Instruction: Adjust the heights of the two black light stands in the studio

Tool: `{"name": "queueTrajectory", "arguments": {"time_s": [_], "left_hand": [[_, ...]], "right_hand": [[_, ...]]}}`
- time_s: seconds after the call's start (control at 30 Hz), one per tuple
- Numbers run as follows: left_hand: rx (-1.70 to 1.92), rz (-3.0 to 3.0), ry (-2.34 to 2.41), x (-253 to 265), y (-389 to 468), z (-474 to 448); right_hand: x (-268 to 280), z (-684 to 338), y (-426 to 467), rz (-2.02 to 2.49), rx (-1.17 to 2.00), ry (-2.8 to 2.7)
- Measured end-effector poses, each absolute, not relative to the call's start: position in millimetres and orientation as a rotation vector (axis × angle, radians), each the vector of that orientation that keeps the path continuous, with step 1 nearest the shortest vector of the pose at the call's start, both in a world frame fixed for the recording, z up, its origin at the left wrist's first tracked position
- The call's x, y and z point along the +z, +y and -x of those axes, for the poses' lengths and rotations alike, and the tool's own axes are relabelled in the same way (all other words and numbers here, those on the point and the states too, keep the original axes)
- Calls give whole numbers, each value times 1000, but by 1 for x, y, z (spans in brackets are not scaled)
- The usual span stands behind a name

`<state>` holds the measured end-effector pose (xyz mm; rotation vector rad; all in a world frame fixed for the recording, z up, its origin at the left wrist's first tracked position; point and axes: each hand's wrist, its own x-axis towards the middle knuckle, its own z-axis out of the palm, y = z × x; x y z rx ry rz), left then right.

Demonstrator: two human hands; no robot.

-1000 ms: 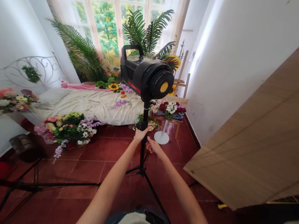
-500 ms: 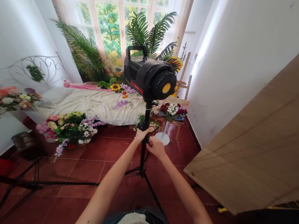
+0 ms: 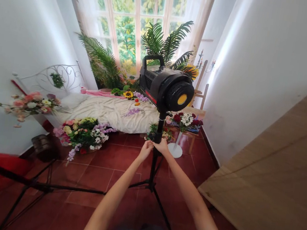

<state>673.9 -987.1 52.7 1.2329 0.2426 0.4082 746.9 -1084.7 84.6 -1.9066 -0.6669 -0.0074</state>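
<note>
A: Where is the lamp (image 3: 166,88) sitting, and what edges are running near it?

B: It is sitting on top of the black stand (image 3: 153,168), near the middle of the view. Red tiles (image 3: 103,157) are showing between that stand and the bed (image 3: 113,113). A wooden board (image 3: 272,167) is slanting down on the right, its edge well apart from the stand.

A: And the stand's feet?

B: They are spreading over the tiles, one of them reaching back toward the person. On the left, a second stand (image 3: 17,176) is stretching a leg toward the left forearm (image 3: 118,194).

A: What are the hands doing?

B: The right hand (image 3: 162,147) is wrapping its fingers around the black stand, below the lamp. The left hand (image 3: 145,150) is bunching its fingers narrowly against its side; I cannot tell whether they are pinching anything.

A: What is filling the room?

B: The bed is lying before a tall window (image 3: 131,31), carrying a sunflower (image 3: 128,94). Palm leaves (image 3: 176,41) are rising behind the lamp.

A: And containers?

B: A flower heap (image 3: 85,133) is crowding the bed's near side, hiding whatever is holding it. Red and white flowers (image 3: 186,120) are topping a white holder (image 3: 175,150) right of the stand.
</note>
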Motion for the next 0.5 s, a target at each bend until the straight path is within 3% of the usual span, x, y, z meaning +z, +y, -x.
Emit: {"name": "queueTrajectory", "arguments": {"time_s": [0.23,0.5], "left_hand": [[289,-1354,103,64,-983,-677],[512,-1715,58,86,-1011,-694]], "right_hand": [[111,-750,-1069,1843,-17,-497],[214,-752,-1062,1565,-20,-521]]}}
